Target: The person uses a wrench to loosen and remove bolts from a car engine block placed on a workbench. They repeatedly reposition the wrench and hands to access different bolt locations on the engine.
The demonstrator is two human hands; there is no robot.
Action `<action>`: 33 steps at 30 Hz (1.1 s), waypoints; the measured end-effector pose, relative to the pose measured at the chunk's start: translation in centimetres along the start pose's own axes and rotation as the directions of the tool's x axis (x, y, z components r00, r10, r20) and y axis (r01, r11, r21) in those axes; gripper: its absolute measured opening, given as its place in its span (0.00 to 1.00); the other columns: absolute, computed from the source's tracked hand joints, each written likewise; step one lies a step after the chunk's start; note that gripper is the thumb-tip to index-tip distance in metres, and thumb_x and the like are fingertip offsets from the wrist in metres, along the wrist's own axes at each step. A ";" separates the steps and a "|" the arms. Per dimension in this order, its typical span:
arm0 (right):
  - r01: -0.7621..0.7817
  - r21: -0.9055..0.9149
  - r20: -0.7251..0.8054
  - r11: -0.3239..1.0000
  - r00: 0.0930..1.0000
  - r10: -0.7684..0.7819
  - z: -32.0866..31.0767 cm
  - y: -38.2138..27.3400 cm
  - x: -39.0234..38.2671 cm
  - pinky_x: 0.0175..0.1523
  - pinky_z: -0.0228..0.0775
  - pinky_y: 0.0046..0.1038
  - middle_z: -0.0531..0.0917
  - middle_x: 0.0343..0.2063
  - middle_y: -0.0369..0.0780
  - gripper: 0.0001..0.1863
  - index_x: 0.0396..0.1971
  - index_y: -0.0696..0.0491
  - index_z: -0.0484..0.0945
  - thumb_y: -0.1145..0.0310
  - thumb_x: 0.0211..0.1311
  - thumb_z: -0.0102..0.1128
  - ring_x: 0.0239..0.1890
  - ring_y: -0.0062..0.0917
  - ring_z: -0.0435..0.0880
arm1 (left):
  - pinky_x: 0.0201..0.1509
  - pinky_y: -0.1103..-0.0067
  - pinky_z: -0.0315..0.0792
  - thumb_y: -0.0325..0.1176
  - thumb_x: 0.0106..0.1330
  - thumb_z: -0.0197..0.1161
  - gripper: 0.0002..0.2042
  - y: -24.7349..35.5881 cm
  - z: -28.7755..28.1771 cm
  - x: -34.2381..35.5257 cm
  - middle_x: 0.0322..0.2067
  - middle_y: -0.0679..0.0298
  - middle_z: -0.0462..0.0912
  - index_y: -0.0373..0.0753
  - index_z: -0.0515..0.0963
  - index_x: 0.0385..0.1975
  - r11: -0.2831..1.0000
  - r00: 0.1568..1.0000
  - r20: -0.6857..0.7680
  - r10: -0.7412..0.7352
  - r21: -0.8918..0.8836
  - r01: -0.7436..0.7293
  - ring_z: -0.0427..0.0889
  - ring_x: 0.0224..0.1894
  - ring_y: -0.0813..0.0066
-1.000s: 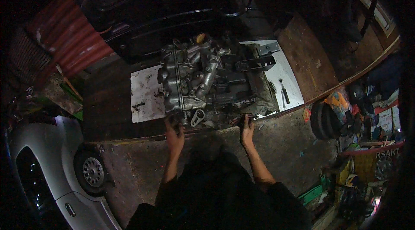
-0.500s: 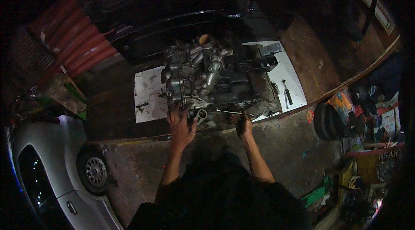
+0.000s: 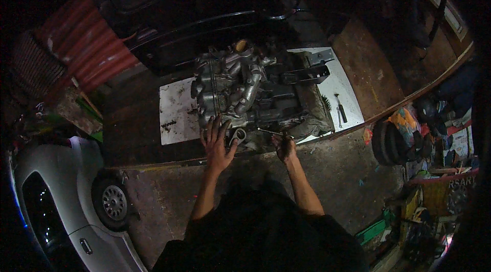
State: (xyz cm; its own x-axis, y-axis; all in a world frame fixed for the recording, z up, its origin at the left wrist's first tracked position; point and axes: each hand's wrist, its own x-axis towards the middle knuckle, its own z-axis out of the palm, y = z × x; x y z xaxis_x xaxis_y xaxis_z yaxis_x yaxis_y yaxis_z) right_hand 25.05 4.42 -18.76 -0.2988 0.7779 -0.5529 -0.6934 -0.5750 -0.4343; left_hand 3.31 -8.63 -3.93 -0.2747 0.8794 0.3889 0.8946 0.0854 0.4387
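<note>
A dark, greasy engine (image 3: 250,90) with metal pipes lies on the bench in front of me. My left hand (image 3: 217,145) rests with fingers spread against its near left edge, beside a round metal port (image 3: 239,135). In my right hand (image 3: 284,147) is a slim wrench (image 3: 269,131), its shaft reaching left toward the engine's near side. The wrench's far end meets the engine's lower edge; what it sits on is too dark to make out. A dirty grey cloth (image 3: 318,121) is bunched at the engine's right.
White sheets (image 3: 176,105) lie under the engine. A dark-handled screwdriver (image 3: 341,110) and a small brush (image 3: 326,102) lie to the right. A silver car (image 3: 61,195) stands at left, red corrugated metal (image 3: 84,44) behind it. Tyres (image 3: 386,144) and clutter are at right.
My right hand and the wrench's handle end have shifted slightly down, tilting the wrench more. My left hand's fingers are stretched a little further up along the engine.
</note>
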 end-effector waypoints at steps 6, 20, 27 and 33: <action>-0.054 -0.056 -0.038 0.997 0.998 0.052 -1.4 0.0 1.1 0.44 0.74 0.30 0.79 0.32 0.48 0.19 0.52 0.59 0.60 0.62 0.67 0.38 0.37 0.40 0.79 | 0.66 0.56 0.36 0.46 0.59 0.55 0.25 0.3 0.0 0.1 0.62 0.60 0.57 0.46 0.66 0.56 1.000 1.000 -0.020 0.006 -0.025 -0.006 0.49 0.66 0.58; 0.156 -0.142 0.050 0.978 0.987 -0.150 -4.4 2.4 3.3 0.45 0.77 0.35 0.74 0.42 0.53 0.19 0.54 0.60 0.58 0.67 0.67 0.41 0.40 0.41 0.79 | 0.66 0.56 0.36 0.44 0.58 0.56 0.25 0.0 0.2 -0.1 0.62 0.62 0.58 0.45 0.67 0.55 1.000 1.000 -0.027 -0.011 -0.003 0.011 0.50 0.66 0.59; 0.455 -0.865 0.292 0.210 0.797 -0.528 5.9 -1.7 -5.7 0.38 0.72 0.33 0.78 0.35 0.52 0.18 0.45 0.64 0.67 0.63 0.66 0.45 0.35 0.39 0.80 | 0.66 0.55 0.35 0.44 0.56 0.57 0.26 -0.1 0.2 0.1 0.62 0.62 0.58 0.44 0.66 0.55 0.999 1.000 -0.018 0.010 -0.031 -0.010 0.49 0.66 0.59; 0.569 -0.469 0.723 -0.675 0.687 0.077 14.4 1.7 -11.3 0.42 0.72 0.38 0.74 0.42 0.60 0.22 0.53 0.66 0.62 0.72 0.59 0.41 0.40 0.49 0.77 | 0.65 0.53 0.36 0.41 0.56 0.56 0.27 -0.3 0.3 0.0 0.61 0.59 0.58 0.38 0.63 0.55 0.989 1.000 -0.029 0.009 -0.150 -0.013 0.49 0.66 0.58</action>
State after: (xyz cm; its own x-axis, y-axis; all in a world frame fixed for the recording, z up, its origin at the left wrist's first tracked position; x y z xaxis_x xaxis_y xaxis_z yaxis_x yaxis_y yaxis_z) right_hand 17.84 -1.66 -3.00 -0.7325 0.6733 0.1004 0.6057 0.7120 -0.3553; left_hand 3.16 -8.54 -4.26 -0.2772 0.8660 0.4162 0.8348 0.0027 0.5506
